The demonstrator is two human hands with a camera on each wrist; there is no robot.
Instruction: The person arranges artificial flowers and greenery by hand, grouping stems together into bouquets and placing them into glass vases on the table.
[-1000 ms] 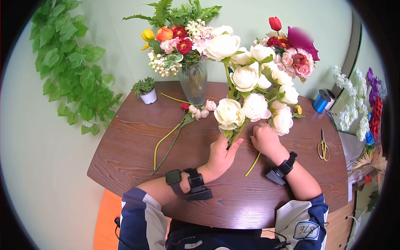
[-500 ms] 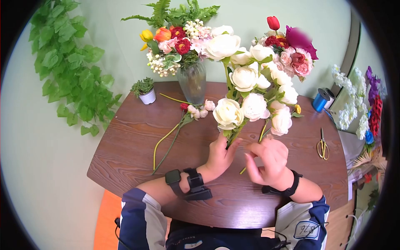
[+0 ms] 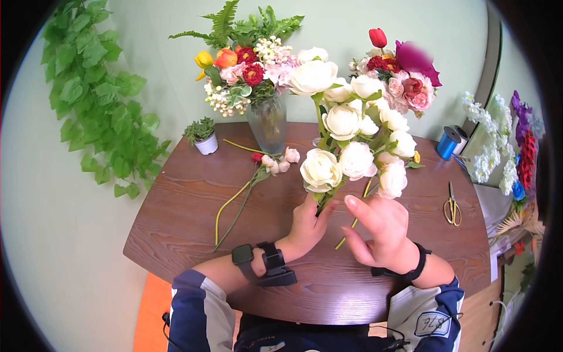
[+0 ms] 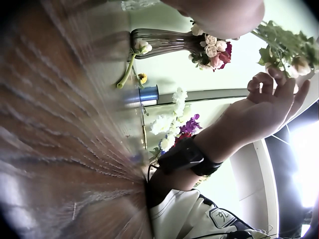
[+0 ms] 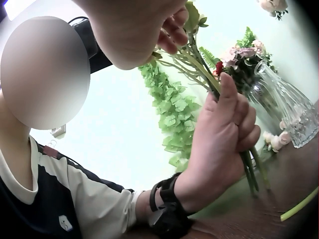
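Observation:
My left hand [image 3: 308, 226] grips the stems [image 5: 249, 169] of a bunch of large white flowers [image 3: 341, 122], which stands upright over the middle of the table. In the right wrist view its fingers wrap the green stems, whose cut ends hang below the fist. Just right of the bunch, my right hand [image 3: 384, 229] is raised with thumb and forefinger spread apart. Its fingertips are close to the leaves in the left wrist view, and it holds nothing. Beneath it a loose flower stem [image 3: 353, 224] lies on the table; its white bloom [image 4: 143, 47] shows in the left wrist view.
Pink and red flowers [image 3: 272, 163] on long stems lie at the left. Behind stand a filled glass vase [image 3: 268, 126], a small potted succulent [image 3: 205, 144] and a clear glass vase [image 5: 289, 109]. Ribbon spools [image 3: 448, 144] and gold-handled scissors [image 3: 452, 210] are on the right.
My right hand has risen from low beside the loose stem, turned over and spread its thumb and forefinger. The loose stem has shifted slightly left. My left hand keeps its grip on the bunch.

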